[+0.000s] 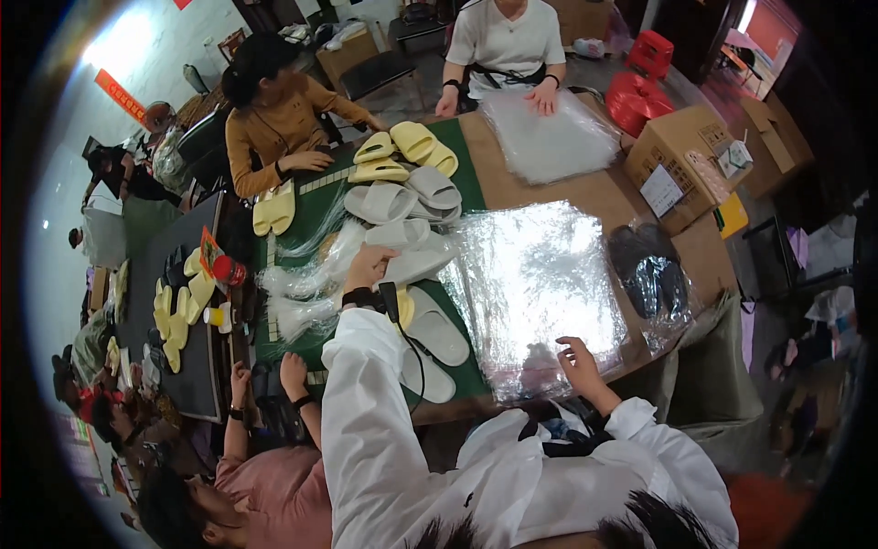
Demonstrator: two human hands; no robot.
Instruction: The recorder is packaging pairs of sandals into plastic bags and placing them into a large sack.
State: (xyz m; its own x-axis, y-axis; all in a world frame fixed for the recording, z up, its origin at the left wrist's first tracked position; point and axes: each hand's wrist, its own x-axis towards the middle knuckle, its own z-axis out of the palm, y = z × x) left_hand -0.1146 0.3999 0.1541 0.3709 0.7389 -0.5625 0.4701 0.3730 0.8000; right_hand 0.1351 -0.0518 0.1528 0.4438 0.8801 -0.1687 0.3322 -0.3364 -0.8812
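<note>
My left hand reaches over the middle of the table, index finger stretched out beside a pair of light grey slide sandals in clear plastic; its other fingers are partly hidden. My right hand is open, fingers bent and apart, over the near right edge of a shiny stack of clear plastic bags. Nothing shows in its grip. Two loose grey slides lie to the right of my left forearm. Further off sit more grey slides and yellow slides. Bagged slides are heaped to the left.
Black slides in plastic lie right of the bag stack. A cardboard box stands at the far right. Across the table a person in white touches a pile of clear bags. Co-workers sit at the left; a side table bears yellow slides.
</note>
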